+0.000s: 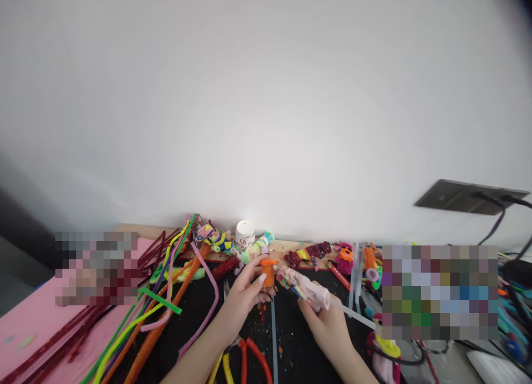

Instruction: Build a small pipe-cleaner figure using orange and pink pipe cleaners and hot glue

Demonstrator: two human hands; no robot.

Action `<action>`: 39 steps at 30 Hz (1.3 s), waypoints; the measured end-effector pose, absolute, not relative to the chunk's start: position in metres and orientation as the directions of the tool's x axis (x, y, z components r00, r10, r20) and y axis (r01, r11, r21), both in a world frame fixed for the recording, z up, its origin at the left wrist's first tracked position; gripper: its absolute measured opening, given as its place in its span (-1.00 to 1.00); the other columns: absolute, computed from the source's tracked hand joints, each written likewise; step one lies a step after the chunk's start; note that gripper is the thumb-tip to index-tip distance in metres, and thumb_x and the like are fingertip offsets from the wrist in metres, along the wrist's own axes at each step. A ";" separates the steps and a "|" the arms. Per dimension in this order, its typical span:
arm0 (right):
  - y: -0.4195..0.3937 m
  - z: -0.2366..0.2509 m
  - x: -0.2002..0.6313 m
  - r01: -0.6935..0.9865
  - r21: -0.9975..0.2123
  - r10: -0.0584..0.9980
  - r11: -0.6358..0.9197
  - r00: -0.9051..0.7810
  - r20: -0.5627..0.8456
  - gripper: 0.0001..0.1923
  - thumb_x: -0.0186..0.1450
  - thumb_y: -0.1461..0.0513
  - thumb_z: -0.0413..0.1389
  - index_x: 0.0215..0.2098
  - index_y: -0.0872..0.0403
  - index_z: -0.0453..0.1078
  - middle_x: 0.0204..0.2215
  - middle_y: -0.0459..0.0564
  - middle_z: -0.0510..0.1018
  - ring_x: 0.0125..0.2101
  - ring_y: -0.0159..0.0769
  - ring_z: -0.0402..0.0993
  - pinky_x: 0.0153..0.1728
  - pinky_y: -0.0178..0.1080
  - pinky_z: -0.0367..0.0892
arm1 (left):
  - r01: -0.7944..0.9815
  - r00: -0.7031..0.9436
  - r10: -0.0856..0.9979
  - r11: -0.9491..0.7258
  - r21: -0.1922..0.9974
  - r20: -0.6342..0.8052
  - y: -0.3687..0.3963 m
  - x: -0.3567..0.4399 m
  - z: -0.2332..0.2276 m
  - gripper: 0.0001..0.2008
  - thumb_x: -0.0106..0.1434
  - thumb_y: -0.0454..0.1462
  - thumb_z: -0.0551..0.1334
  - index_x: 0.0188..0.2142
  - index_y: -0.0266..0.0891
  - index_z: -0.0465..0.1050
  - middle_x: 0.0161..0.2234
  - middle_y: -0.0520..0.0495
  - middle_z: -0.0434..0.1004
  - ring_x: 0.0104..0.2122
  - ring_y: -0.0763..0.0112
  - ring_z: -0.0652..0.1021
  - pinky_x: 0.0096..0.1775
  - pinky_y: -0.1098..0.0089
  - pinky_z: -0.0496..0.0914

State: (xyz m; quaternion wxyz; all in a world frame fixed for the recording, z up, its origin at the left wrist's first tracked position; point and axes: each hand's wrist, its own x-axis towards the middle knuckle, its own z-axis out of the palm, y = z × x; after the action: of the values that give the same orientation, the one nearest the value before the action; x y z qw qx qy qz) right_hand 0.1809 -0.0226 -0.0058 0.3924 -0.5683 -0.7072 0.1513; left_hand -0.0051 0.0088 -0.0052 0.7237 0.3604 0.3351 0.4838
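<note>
Orange, fuzzy pipe-cleaner cylinder sits pinched by the left hand above the flat black work surface; the right hand wraps round a pale-pink plastic glue gun, tip close by. From where I stand, shaping looks done, gluing apparently unfinished.

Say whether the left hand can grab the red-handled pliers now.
Probably not without letting go: the left hand holds an orange pipe-cleaner piece, though the red-handled pliers have uncovered handles.
</note>
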 end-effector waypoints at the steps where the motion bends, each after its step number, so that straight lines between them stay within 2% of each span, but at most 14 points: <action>1: -0.023 -0.006 0.181 0.685 -0.660 0.922 0.309 -0.047 0.383 -0.89 0.19 0.28 0.00 -0.40 0.12 0.35 -0.49 -0.01 0.51 -0.48 -0.27 0.47 -0.52 -0.34 0.32 | -0.465 0.309 0.942 0.273 0.842 -0.135 0.009 -0.005 -0.005 -0.48 0.13 -0.18 0.21 0.08 -0.14 0.15 -0.17 -0.09 0.33 -0.40 0.42 0.48 -0.35 0.39 0.33; 5: -0.023 -0.006 0.181 0.689 -0.650 0.916 0.320 -0.049 0.399 -0.88 0.18 0.28 0.00 -0.38 0.12 0.38 -0.46 0.00 0.52 -0.45 -0.26 0.48 -0.50 -0.34 0.34 | -0.474 0.297 0.944 0.278 0.836 -0.145 0.008 -0.004 -0.005 -0.47 0.11 -0.17 0.23 0.08 -0.13 0.17 -0.20 -0.07 0.34 -0.41 0.42 0.49 -0.34 0.37 0.32; 11: -0.023 -0.003 0.180 0.706 -0.628 0.905 0.326 -0.043 0.422 -0.88 0.17 0.28 0.01 -0.43 0.10 0.39 -0.52 -0.04 0.52 -0.51 -0.28 0.47 -0.52 -0.34 0.35 | -0.474 0.295 0.942 0.289 0.832 -0.160 0.008 -0.004 -0.002 -0.48 0.11 -0.17 0.22 0.07 -0.13 0.17 -0.20 -0.07 0.33 -0.40 0.42 0.48 -0.32 0.36 0.32; 20: -0.023 -0.002 0.180 0.700 -0.636 0.908 0.325 -0.042 0.418 -0.86 0.16 0.28 0.00 -0.42 0.09 0.41 -0.52 -0.03 0.52 -0.50 -0.25 0.48 -0.50 -0.32 0.38 | -0.518 0.272 0.950 0.278 0.809 -0.153 0.007 -0.003 0.000 -0.49 0.13 -0.19 0.20 0.08 -0.14 0.16 -0.25 -0.05 0.35 -0.43 0.43 0.47 -0.33 0.36 0.31; 24: -0.023 -0.002 0.180 0.720 -0.621 0.911 0.310 -0.039 0.411 -0.85 0.17 0.27 0.00 -0.44 0.08 0.41 -0.55 -0.04 0.51 -0.52 -0.25 0.47 -0.52 -0.32 0.37 | -0.529 0.285 0.947 0.287 0.799 -0.151 0.007 -0.003 0.000 -0.44 0.13 -0.19 0.20 0.12 -0.14 0.10 -0.28 -0.05 0.37 -0.44 0.42 0.47 -0.34 0.36 0.30; 33: -0.023 -0.001 0.179 0.705 -0.634 0.908 0.316 -0.030 0.419 -0.88 0.17 0.28 0.00 -0.43 0.10 0.38 -0.52 -0.03 0.51 -0.50 -0.26 0.47 -0.55 -0.34 0.34 | -0.510 0.265 0.945 0.307 0.803 -0.193 0.007 -0.003 0.002 -0.40 0.09 -0.15 0.23 0.12 -0.19 0.12 -0.36 -0.04 0.40 -0.45 0.40 0.47 -0.33 0.35 0.29; 39: -0.021 -0.004 0.181 0.734 -0.611 0.910 0.297 -0.024 0.413 -0.86 0.20 0.27 -0.02 -0.44 0.09 0.36 -0.57 -0.07 0.47 -0.56 -0.31 0.43 -0.55 -0.35 0.32 | -0.538 0.227 0.957 0.276 0.796 -0.178 0.010 -0.004 0.000 -0.35 0.10 -0.14 0.22 0.16 -0.17 0.07 -0.37 -0.04 0.42 -0.45 0.40 0.47 -0.30 0.33 0.31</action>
State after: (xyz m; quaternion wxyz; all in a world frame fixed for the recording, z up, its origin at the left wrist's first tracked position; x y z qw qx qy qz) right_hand 0.1809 -0.0207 -0.0035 0.3866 -0.5819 -0.7063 0.1144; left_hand -0.0044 0.0095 -0.0003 0.7212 0.3055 0.3431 0.5184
